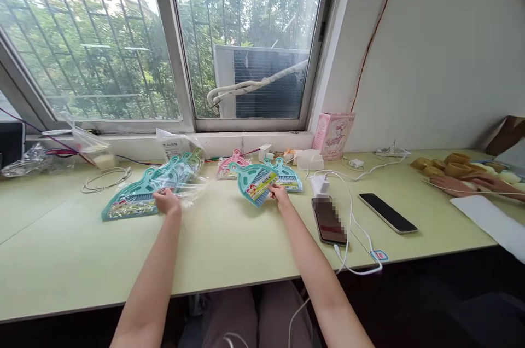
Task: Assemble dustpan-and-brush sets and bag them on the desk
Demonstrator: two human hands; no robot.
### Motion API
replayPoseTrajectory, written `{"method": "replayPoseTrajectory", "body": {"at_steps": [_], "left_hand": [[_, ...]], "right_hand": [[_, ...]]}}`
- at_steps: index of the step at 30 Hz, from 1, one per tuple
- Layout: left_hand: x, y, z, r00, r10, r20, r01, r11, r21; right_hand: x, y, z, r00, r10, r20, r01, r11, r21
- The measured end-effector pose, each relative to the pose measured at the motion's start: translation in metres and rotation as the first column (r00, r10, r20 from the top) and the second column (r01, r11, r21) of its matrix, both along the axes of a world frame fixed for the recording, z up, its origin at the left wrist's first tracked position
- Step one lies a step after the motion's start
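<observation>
One teal dustpan (248, 177), likely light and stiff, best gripped by its rim, pinched in right hand (279, 195); left hand (167, 201) at wrapped dustpans (139, 195), left side, grip unclear.

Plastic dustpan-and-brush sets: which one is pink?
The pink plastic dustpan-and-brush set, just beyond the turquoise plastic set in the right hand; the other visible pans are turquoise or green.

Dustpans (143, 190) on table (229, 249), phones (388, 213) right, box (334, 136) behind

Bright daylight from the windows (176, 41) washes out their upper panes, with deep shadow beneath the table (229, 249).
</observation>
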State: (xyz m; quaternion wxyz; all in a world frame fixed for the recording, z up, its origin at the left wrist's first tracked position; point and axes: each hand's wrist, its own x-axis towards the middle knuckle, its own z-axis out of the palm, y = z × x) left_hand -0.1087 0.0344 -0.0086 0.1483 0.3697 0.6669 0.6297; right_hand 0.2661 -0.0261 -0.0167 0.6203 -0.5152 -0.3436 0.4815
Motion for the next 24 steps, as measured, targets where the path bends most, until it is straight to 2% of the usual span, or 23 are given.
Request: {"method": "replayPoseTrajectory", "body": {"at_steps": [1,3,5,7,8,9,10,11,12,13,16,17,19,21,24], "left_hand": [[-0.003,-0.003,0.001,0.992,0.127,-0.004,-0.127,0.992,0.017],[-0.005,-0.010,0.004,0.936,0.351,-0.034,-0.348,0.934,0.077],[-0.002,-0.019,0.012,0.889,0.445,-0.103,-0.417,0.883,0.216],[0.010,-0.029,0.024,0.888,0.443,-0.121,-0.387,0.864,0.321],[0.021,-0.033,0.030,0.925,0.363,-0.114,-0.304,0.885,0.352],[0.036,-0.037,0.035,0.975,0.215,-0.055,-0.182,0.917,0.355],[0.054,-0.041,0.038,0.999,-0.021,0.037,0.008,0.947,0.320],[0.074,-0.045,0.037,0.935,-0.304,0.181,0.252,0.931,0.264],[0.095,-0.049,0.034,0.759,-0.570,0.316,0.520,0.821,0.235],[0.114,-0.053,0.028,0.650,-0.667,0.364,0.642,0.739,0.206],[0.154,-0.058,0.000,0.414,-0.773,0.480,0.826,0.541,0.160],[0.157,-0.057,-0.008,0.412,-0.769,0.489,0.831,0.537,0.146],[0.151,-0.051,-0.017,0.466,-0.749,0.471,0.799,0.584,0.139],[0.135,-0.042,-0.018,0.561,-0.708,0.428,0.735,0.665,0.136],[0.114,-0.028,-0.010,0.703,-0.615,0.358,0.573,0.787,0.229]], "right_hand": [[0.000,0.000,0.000,1.000,-0.020,-0.009,0.020,1.000,0.006],[-0.001,0.000,0.001,0.998,-0.051,-0.031,0.052,0.998,0.021],[-0.004,-0.001,0.002,0.996,-0.066,-0.057,0.068,0.997,0.040],[-0.009,-0.002,0.004,0.994,-0.067,-0.087,0.073,0.995,0.064],[-0.012,-0.003,0.005,0.994,-0.061,-0.096,0.068,0.995,0.073],[-0.016,-0.004,0.006,0.994,-0.049,-0.095,0.056,0.996,0.072],[-0.019,-0.005,0.007,0.996,-0.032,-0.085,0.038,0.997,0.062],[-0.023,-0.006,0.008,0.998,-0.012,-0.067,0.015,0.999,0.042],[-0.027,-0.007,0.009,0.999,0.012,-0.043,-0.011,1.000,0.014],[-0.031,-0.008,0.009,0.999,0.038,-0.013,-0.038,0.999,-0.020],[-0.040,-0.009,0.007,0.990,0.113,0.084,-0.103,0.988,-0.114],[-0.043,-0.009,0.006,0.983,0.134,0.124,-0.116,0.983,-0.142],[-0.044,-0.009,0.004,0.965,0.150,0.215,-0.110,0.976,-0.187],[-0.040,-0.010,0.004,0.941,0.134,0.312,-0.065,0.973,-0.220],[-0.023,-0.011,0.005,0.888,0.085,0.453,0.030,0.970,-0.242]]}}
